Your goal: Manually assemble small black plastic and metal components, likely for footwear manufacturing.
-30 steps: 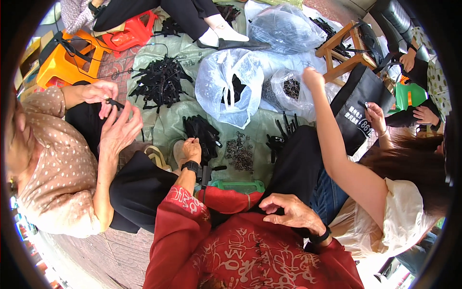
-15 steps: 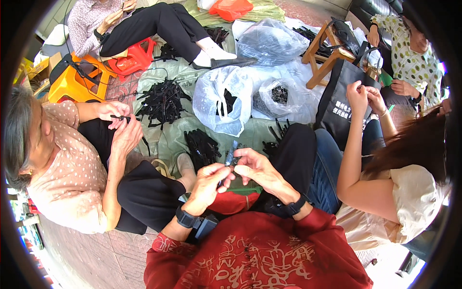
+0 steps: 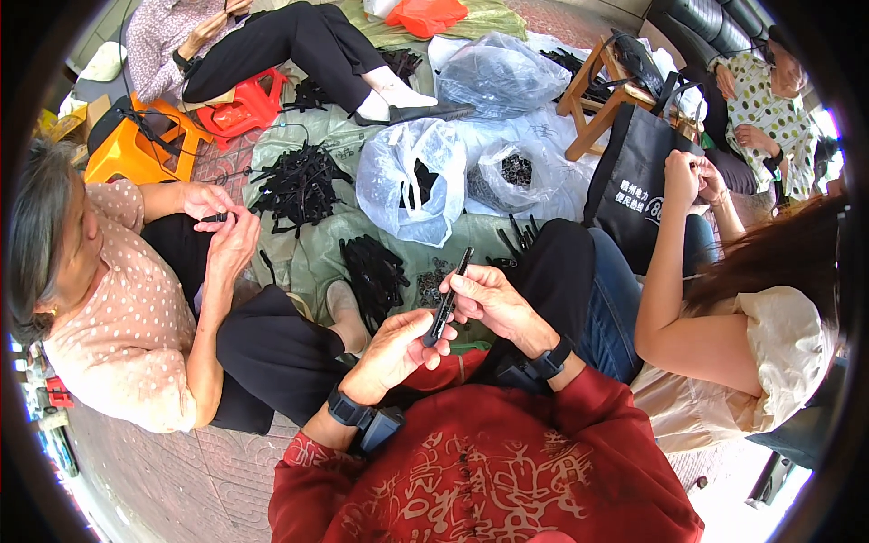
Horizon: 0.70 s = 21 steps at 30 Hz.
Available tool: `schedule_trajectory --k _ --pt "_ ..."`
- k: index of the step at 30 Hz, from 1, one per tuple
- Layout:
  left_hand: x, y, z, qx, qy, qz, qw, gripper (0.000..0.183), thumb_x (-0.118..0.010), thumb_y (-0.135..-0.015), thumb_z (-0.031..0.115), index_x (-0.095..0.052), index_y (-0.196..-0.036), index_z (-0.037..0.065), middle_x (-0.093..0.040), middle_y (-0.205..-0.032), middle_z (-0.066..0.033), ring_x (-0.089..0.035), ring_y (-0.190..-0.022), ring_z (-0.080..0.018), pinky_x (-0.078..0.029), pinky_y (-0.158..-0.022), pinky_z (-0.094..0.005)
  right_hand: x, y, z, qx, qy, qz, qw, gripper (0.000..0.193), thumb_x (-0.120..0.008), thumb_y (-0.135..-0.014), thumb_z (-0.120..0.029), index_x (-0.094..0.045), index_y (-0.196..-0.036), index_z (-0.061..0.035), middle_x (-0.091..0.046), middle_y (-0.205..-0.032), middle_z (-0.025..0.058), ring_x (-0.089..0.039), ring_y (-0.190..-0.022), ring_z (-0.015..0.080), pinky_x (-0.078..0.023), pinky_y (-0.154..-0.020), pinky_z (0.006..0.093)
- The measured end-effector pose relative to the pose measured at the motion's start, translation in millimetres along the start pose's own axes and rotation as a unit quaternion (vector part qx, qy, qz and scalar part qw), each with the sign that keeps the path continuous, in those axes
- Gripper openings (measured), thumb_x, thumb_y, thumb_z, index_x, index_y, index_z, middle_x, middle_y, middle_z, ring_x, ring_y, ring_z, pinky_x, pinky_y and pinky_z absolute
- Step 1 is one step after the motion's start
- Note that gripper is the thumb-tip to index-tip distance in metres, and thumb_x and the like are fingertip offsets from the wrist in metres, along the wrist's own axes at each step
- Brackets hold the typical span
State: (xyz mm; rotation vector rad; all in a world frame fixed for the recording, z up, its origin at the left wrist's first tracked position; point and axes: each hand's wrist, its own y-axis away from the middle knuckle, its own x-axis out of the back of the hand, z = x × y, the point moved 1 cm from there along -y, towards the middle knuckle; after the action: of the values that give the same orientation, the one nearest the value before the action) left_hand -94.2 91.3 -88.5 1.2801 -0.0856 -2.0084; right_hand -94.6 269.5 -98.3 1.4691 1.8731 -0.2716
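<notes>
A narrow, glossy black strip [image 3: 447, 303] stands tilted between my hands, its upper end leaning right. My left hand [image 3: 396, 348] grips its lower end between thumb and fingers. Higher up, my right hand [image 3: 491, 297] pinches the same strip. I cannot make out its exact kind. Just beyond my hands lie a bundle of black straps [image 3: 372, 274] and a scatter of small metal-looking pieces [image 3: 433, 288]. More black straps [image 3: 521, 237] lie beside my right knee.
A larger strap heap [image 3: 301, 188] lies on the green sheet. Clear plastic bags [image 3: 385, 181] stand ahead, near a wooden stool [image 3: 585, 127] and black tote bag [image 3: 625, 167]. Co-workers sit close at left [image 3: 127, 308] and right [image 3: 697, 335]; others sit farther off.
The strip between my hands has turned and now shows as a long black piece. My right hand has shifted slightly, its fingers closing onto the strip's upper part.
</notes>
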Motion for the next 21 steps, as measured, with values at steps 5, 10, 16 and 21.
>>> schedule_trajectory --k 5,10,16,21 --pt "-7 1 -1 0.013 -0.001 -0.03 0.999 0.023 -0.048 -0.086 0.014 -0.051 -0.103 -0.002 -0.057 -0.081 -0.009 -0.056 -0.065 -0.0163 -0.044 -0.046 -0.0237 -10 2 -3 0.0 0.005 -0.015 1.0 0.023 -0.057 -0.083 -0.025 -0.058 -0.084 -0.0021 -0.046 -0.053 -0.0026 -0.041 -0.046 0.0052 -0.034 -0.045 0.019" --pt "-12 -2 -7 0.007 -0.018 -0.035 0.999 0.013 -0.053 -0.084 0.009 -0.053 -0.092 0.0 -0.056 -0.077 -0.0068 -0.055 -0.061 -0.015 -0.043 -0.047 -0.0238 -12 5 -1 -0.021 0.055 0.005 0.998 0.022 -0.058 -0.082 -0.026 -0.058 -0.082 -0.0037 -0.049 -0.054 -0.0029 -0.045 -0.047 0.0048 -0.036 -0.045 0.0175" --pt "-2 -17 -4 0.012 -0.008 0.027 1.0 0.012 -0.051 -0.085 0.009 -0.053 -0.094 0.002 -0.058 -0.076 -0.009 -0.058 -0.06 -0.0178 -0.045 -0.044 -0.0256 3 -11 -2 -0.003 0.064 0.077 0.995 0.021 -0.054 -0.084 -0.024 -0.056 -0.082 -0.0034 -0.048 -0.053 -0.0025 -0.046 -0.046 0.0052 -0.038 -0.046 0.0182" --pt "-14 -18 29 -0.052 -0.163 0.089 0.981 0.024 -0.05 -0.085 0.011 -0.048 -0.107 0.001 -0.058 -0.084 -0.0095 -0.059 -0.067 -0.0158 -0.048 -0.052 -0.0249 30 -15 -12 0.049 0.006 0.14 0.989 0.024 -0.051 -0.086 -0.027 -0.056 -0.079 -0.0045 -0.044 -0.05 -0.0041 -0.043 -0.044 0.0064 -0.039 -0.046 0.0198"
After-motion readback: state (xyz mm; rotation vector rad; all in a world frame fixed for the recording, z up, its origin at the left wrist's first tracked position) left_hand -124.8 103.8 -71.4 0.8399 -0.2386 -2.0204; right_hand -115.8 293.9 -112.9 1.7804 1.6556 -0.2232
